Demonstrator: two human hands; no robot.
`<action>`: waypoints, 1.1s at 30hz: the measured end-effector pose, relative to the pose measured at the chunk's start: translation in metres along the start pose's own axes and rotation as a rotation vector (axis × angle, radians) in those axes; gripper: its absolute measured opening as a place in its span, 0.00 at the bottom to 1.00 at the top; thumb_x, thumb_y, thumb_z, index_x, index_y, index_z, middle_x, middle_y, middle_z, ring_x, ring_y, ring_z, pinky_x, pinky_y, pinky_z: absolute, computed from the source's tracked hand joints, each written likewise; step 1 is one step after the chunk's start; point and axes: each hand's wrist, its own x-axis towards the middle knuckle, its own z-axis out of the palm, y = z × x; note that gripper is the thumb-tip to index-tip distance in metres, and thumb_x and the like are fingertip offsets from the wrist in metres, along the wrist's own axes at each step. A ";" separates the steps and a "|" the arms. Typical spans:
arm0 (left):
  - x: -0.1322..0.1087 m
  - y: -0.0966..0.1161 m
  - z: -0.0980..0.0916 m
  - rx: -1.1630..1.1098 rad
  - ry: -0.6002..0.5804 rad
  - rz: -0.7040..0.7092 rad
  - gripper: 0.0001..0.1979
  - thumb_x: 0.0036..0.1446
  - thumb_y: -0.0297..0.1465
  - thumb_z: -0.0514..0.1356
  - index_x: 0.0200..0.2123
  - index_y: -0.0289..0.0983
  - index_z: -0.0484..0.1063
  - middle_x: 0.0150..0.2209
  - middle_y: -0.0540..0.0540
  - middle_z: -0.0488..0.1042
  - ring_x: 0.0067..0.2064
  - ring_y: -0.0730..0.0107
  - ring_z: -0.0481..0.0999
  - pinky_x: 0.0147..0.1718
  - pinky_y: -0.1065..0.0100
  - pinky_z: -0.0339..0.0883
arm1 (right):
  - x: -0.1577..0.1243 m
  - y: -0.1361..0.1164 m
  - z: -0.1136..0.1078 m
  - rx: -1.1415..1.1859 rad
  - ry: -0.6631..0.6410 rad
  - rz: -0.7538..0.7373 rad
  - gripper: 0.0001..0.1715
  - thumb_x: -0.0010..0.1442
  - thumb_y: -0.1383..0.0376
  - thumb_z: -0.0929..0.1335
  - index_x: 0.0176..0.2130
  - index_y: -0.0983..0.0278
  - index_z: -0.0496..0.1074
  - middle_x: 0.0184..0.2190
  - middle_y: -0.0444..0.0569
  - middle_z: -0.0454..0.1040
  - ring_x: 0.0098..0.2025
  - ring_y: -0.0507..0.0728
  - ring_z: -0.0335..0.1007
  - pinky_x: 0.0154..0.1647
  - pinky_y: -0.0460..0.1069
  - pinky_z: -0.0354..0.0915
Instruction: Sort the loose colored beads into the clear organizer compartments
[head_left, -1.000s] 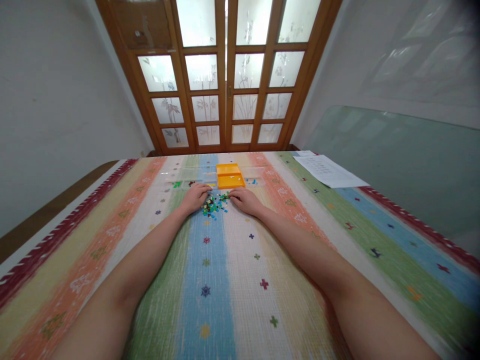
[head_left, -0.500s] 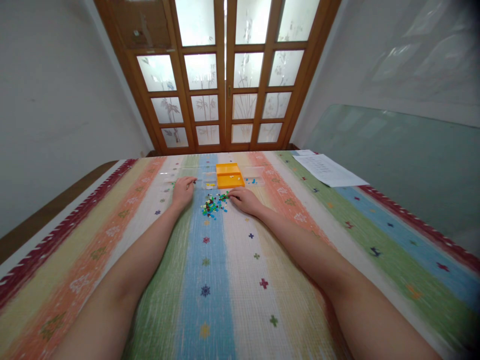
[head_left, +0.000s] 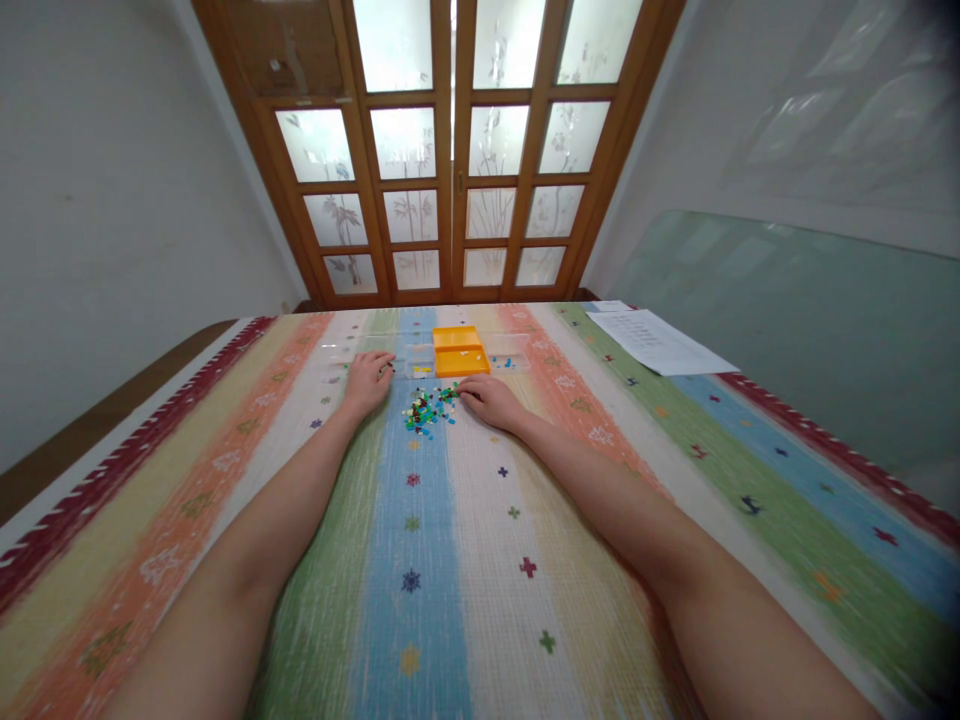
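A loose pile of small coloured pieces [head_left: 425, 411], green, blue, dark red and pale, lies on the striped tablecloth. At its right edge, my right hand [head_left: 491, 399] rests with fingers curled together, the tips touching the nearest pieces. What they pinch, if anything, is too small to see. My left hand [head_left: 367, 384] reaches over the near edge of a clear plastic box [head_left: 409, 352], left of the pile. Its fingers are drawn together, with a tiny dark spot at the tips that I cannot make out. Yellow pieces [head_left: 422, 370] lie in the clear box.
An open orange box [head_left: 460, 338] with a few pale pieces stands behind the pile. Right of it, another clear box [head_left: 517, 352] holds several blue pieces. Printed paper sheets [head_left: 656, 342] lie at the far right. Wooden glazed doors [head_left: 454, 150] stand beyond the table.
The fingers of my left hand have shifted very slightly at the clear box. My right hand stays at the pile's edge.
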 end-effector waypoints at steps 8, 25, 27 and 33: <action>-0.006 0.013 -0.003 -0.172 -0.504 -0.030 0.08 0.48 0.29 0.59 0.26 0.42 0.80 0.28 0.48 0.76 0.33 0.63 0.74 0.38 0.64 0.69 | 0.000 0.004 0.003 -0.006 0.010 0.002 0.13 0.70 0.66 0.66 0.46 0.61 0.82 0.46 0.52 0.82 0.51 0.59 0.75 0.56 0.53 0.67; 0.002 0.032 -0.027 -0.216 -0.977 0.012 0.11 0.51 0.36 0.63 0.36 0.36 0.77 0.29 0.51 0.73 0.30 0.71 0.67 0.31 0.71 0.58 | 0.000 0.006 0.006 -0.017 0.009 -0.002 0.13 0.70 0.66 0.67 0.46 0.61 0.82 0.46 0.51 0.82 0.50 0.59 0.75 0.55 0.52 0.66; 0.002 0.032 -0.027 -0.220 -0.968 0.011 0.11 0.54 0.37 0.62 0.35 0.36 0.77 0.31 0.50 0.74 0.32 0.70 0.69 0.32 0.70 0.59 | 0.000 0.006 0.005 -0.015 0.009 0.000 0.13 0.70 0.66 0.67 0.46 0.61 0.82 0.46 0.51 0.82 0.50 0.59 0.75 0.55 0.52 0.66; 0.000 0.031 -0.020 -0.055 -0.796 0.110 0.12 0.60 0.40 0.59 0.34 0.38 0.75 0.31 0.50 0.75 0.33 0.69 0.71 0.34 0.70 0.60 | 0.000 0.001 0.002 -0.002 0.014 0.003 0.13 0.70 0.65 0.67 0.46 0.61 0.82 0.45 0.51 0.81 0.50 0.59 0.74 0.55 0.53 0.66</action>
